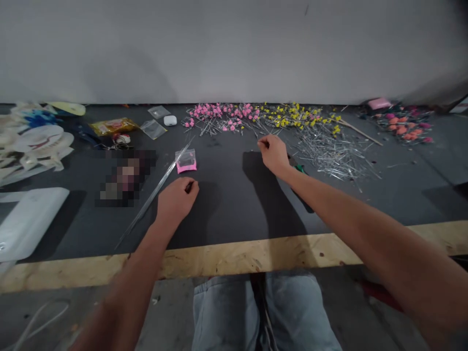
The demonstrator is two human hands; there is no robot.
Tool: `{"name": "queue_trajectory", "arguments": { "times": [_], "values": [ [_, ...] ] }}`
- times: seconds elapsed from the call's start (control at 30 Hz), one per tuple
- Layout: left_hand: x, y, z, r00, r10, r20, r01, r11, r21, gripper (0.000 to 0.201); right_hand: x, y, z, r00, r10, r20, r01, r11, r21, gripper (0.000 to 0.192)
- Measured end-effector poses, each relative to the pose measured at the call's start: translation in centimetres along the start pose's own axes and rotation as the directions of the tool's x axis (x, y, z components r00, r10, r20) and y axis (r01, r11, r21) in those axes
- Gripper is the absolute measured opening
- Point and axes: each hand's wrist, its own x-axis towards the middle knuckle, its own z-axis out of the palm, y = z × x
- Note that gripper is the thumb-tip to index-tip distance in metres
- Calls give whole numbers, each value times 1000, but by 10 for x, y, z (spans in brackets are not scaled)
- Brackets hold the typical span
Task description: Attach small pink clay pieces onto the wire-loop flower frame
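My left hand point(177, 199) is closed with thumb and fingertips together, over the dark tabletop. Anything in its pinch is too small to make out. Just beyond it lies a small zip bag point(186, 161) with pink powder in the bottom. Beside that, a bundle of thin clear strands point(157, 187) slants across the table. My right hand point(273, 153) is also pinched, in front of the wire stems with yellow tips point(298, 116); what its fingers hold does not show. A tool with green on it point(300, 168) is partly hidden under my right forearm.
Pink-tipped stems point(219, 113) lie along the wall, and a heap of bare stems point(334, 152) is right of my right hand. Orange and magenta pieces point(405, 127) lie far right. A white earbud case point(170, 120) and a white container point(32, 222) are to the left.
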Motion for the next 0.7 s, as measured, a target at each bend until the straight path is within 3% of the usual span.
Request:
{"name": "queue_trajectory", "arguments": {
  "times": [0.27, 0.43, 0.57, 0.7],
  "values": [
    [-2, 0, -2, 1000, -17, 17, 18, 999, -46, 25, 67, -12, 65, 997, 62, -36, -62, 998, 23, 16],
    [-3, -2, 0, 999, -33, -5, 33, 998, -61, 22, 104, -23, 94, 995, 82, -50, -79, 995, 59, 18],
    [-2, -2, 0, 999, -53, 7, 54, 996, -70, 21, 121, -29, 100, 995, 102, -6, -101, 993, 62, 15],
    [0, -3, -1, 997, -68, 24, 70, 993, -91, 21, 114, -30, 86, 995, 78, 58, -80, 997, 23, 26]
  ]
}}
